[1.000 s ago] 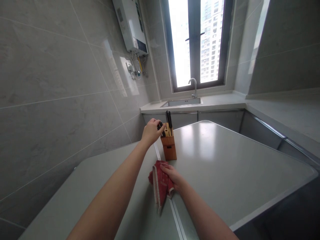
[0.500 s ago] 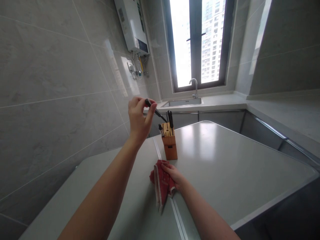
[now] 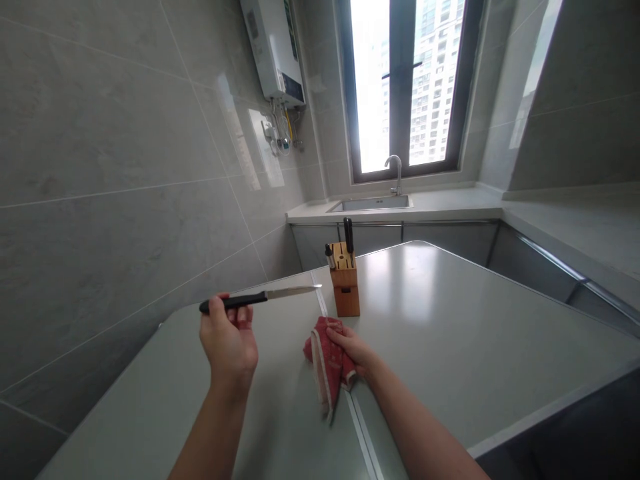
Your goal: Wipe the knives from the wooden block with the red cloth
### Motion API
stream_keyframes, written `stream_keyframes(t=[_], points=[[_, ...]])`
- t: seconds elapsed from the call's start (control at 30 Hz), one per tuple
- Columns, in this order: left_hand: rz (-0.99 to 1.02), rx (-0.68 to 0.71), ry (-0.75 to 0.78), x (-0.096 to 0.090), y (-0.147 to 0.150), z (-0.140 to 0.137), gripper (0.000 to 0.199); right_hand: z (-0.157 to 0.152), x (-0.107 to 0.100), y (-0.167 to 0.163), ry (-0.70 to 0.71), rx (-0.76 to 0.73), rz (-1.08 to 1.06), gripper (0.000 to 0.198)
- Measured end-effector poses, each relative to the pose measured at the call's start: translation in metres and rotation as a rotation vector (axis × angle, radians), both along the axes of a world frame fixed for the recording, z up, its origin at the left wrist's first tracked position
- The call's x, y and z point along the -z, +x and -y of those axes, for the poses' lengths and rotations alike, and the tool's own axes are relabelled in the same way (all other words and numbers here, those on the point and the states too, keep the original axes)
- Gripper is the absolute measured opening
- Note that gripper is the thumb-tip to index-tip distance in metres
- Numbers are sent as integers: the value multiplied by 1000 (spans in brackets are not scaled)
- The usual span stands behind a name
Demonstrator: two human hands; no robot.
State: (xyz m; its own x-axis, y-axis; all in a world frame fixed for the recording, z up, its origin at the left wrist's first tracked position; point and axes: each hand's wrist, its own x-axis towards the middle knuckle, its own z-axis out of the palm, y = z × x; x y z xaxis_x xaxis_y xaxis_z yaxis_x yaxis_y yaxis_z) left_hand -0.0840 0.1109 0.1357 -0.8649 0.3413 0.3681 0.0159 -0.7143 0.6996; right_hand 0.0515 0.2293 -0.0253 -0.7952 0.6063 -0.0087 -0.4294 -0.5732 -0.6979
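My left hand [image 3: 230, 337] is closed on the black handle of a knife [image 3: 290, 291]. Its bare blade points right, with the tip left of the wooden knife block [image 3: 347, 293]. In my right hand [image 3: 353, 348] is a crumpled red cloth [image 3: 327, 360] with a white edge, held just above the table in front of the block. Black-handled knives [image 3: 349, 235] stand in the block's slots, and a smaller tool with a dark top [image 3: 329, 256] sits at its left side.
The pale table [image 3: 450, 320] has a metal seam [image 3: 361, 427] running under the cloth. Behind it are a counter [image 3: 450, 200] with a sink [image 3: 370, 204] and a faucet [image 3: 397, 175]. A tiled wall [image 3: 125, 240] borders the left, with a water heater [image 3: 275, 53] above.
My left hand has drawn the knife out of the block and moved down and left, turning the blade level. The right hand keeps the cloth in nearly the same place.
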Motion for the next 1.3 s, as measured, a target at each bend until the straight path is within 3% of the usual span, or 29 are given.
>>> stream_keyframes(t=[0.13,0.23,0.33,0.5,0.7,0.97,1.3], points=[[333,198,-34,60,-13,-2,8,1,2,0,3,-14,20,40],[542,463,-68,93,-19,-8,15,1,1,-1,11,-7,10,38],[678,660,-77,119,-20,-12,23,2,-1,-3,25,4,-6,37],[712,728,-103,149,-12,-10,26,0,2,-6,16,70,29,38],[553,845,-157,164,-4,-8,27,-3,9,-11,10,148,58,36],[477,851,-134,178,-13,-14,27,0,3,-9,52,162,86,35],[423,880,-158,181,-11,-15,33,0,6,-15,2,323,81,31]])
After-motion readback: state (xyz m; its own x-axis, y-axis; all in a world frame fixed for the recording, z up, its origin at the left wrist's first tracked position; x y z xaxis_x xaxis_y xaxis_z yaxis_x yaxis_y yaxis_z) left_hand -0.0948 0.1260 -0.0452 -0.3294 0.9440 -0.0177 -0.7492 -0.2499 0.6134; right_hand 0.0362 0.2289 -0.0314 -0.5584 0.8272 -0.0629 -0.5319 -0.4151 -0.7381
